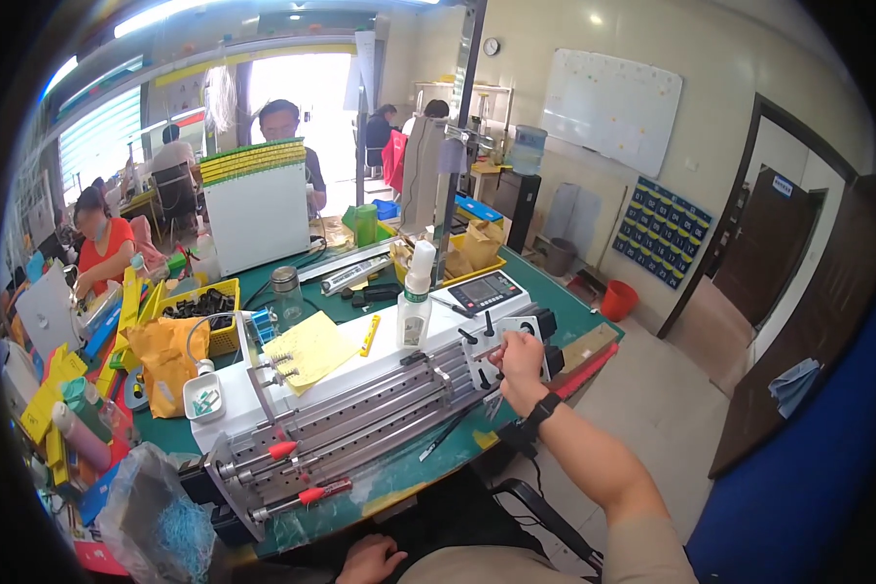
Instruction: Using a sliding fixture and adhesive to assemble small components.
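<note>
On the bench lies a long metal machine (360,414) with parallel rails, rods and grooved aluminium profiles. My right hand (521,360), with a black band at its wrist, is closed at the machine's right end plate (482,368), beside several black clamp levers. Whatever its fingers grip is hidden by the hand. My left hand (372,560) lies low on my dark-clothed lap, fingers loosely laid out and thumb apart, with nothing visible in it. A clear bottle with a white cap (415,316) stands behind the rails. Red pointed tips (282,450) sit on the left rod ends.
Behind the machine are a handheld controller (484,292), yellow paper (310,350), a yellow marker (371,334) and a glass jar (287,292). A small white dish (204,397) and lined waste bin (156,506) stand left. Several people work farther back.
</note>
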`<action>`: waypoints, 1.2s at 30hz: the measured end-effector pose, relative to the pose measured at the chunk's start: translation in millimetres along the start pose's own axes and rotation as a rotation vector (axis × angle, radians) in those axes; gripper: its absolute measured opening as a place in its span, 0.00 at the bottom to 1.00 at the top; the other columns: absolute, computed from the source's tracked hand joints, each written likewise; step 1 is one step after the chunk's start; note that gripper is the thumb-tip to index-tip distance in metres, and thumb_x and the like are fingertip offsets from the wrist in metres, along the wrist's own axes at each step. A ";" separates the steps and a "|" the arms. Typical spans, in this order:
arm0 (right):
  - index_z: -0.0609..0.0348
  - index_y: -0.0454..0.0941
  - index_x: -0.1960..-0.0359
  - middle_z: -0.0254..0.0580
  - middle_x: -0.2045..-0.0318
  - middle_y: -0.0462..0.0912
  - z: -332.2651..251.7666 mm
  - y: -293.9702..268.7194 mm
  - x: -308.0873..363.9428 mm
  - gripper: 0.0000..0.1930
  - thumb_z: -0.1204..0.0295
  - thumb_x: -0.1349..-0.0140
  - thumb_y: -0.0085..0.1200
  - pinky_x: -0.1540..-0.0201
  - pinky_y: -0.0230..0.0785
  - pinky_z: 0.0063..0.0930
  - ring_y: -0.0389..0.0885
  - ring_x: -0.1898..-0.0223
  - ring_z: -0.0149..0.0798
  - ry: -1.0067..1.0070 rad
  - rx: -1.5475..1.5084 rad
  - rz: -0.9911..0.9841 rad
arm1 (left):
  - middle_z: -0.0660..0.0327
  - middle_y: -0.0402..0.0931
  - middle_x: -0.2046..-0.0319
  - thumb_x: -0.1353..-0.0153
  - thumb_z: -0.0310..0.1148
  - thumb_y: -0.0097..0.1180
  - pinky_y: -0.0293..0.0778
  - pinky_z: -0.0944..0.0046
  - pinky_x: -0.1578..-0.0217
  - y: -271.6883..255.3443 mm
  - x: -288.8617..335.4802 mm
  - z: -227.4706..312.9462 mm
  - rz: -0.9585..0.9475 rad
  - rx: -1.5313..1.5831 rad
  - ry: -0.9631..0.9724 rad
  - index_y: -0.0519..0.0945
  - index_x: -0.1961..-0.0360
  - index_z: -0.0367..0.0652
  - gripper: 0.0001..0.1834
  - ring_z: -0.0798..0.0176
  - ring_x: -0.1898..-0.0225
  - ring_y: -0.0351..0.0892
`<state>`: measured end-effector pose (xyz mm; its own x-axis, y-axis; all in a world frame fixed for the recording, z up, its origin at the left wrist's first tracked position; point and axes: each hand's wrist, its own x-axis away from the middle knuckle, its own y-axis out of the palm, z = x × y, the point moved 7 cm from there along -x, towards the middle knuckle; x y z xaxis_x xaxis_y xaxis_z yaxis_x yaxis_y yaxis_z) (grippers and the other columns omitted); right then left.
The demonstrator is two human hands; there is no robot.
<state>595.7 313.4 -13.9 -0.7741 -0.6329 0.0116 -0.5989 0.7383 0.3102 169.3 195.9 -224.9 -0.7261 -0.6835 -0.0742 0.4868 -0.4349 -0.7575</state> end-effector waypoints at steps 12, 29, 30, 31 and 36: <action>0.63 0.75 0.55 0.47 0.58 0.86 39.7 27.7 77.0 0.06 0.73 0.20 0.49 0.44 0.87 0.44 0.88 0.57 0.42 0.262 -0.370 -0.195 | 0.54 0.85 0.65 0.33 0.48 0.71 0.81 0.47 0.56 -3.5 4.8 6.9 -0.045 -0.031 0.059 0.88 0.63 0.44 0.17 0.44 0.57 0.86; 0.52 0.74 0.62 0.26 0.73 0.69 -0.1 71.6 183.9 0.10 0.67 0.17 0.52 0.76 0.56 0.20 0.63 0.78 0.22 0.707 -0.165 -0.801 | 0.56 0.88 0.58 0.35 0.44 0.73 0.63 0.36 0.25 -234.5 -72.2 188.5 0.661 -0.461 0.239 0.87 0.49 0.46 0.19 0.49 0.42 0.86; 0.52 0.74 0.62 0.26 0.73 0.69 -2.9 69.5 195.3 0.10 0.67 0.17 0.52 0.76 0.56 0.20 0.63 0.78 0.22 0.708 -0.176 -0.797 | 0.57 0.89 0.60 0.35 0.46 0.73 0.57 0.34 0.21 -236.8 -77.5 180.2 0.634 -0.535 0.183 0.87 0.50 0.46 0.19 0.50 0.44 0.87; 0.52 0.75 0.61 0.25 0.73 0.69 -6.0 69.7 210.2 0.09 0.68 0.18 0.54 0.76 0.55 0.20 0.63 0.79 0.21 0.736 -0.196 -0.871 | 0.57 0.89 0.63 0.35 0.45 0.73 0.57 0.32 0.21 -247.7 -61.6 175.4 0.679 -0.461 0.249 0.88 0.52 0.45 0.18 0.51 0.48 0.89; 0.57 0.78 0.58 0.24 0.74 0.72 -3.4 69.3 211.0 0.06 0.70 0.20 0.58 0.75 0.59 0.21 0.67 0.78 0.21 0.582 0.012 -1.065 | 0.59 0.89 0.64 0.39 0.30 0.73 0.60 0.36 0.23 -279.5 -42.6 203.9 0.722 -0.190 0.209 0.88 0.58 0.44 0.09 0.51 0.59 0.89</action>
<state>391.6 230.2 13.4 0.3135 -0.9319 0.1826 -0.8834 -0.2156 0.4162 163.1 227.1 122.3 -0.3464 -0.6264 -0.6983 0.7962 0.1973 -0.5720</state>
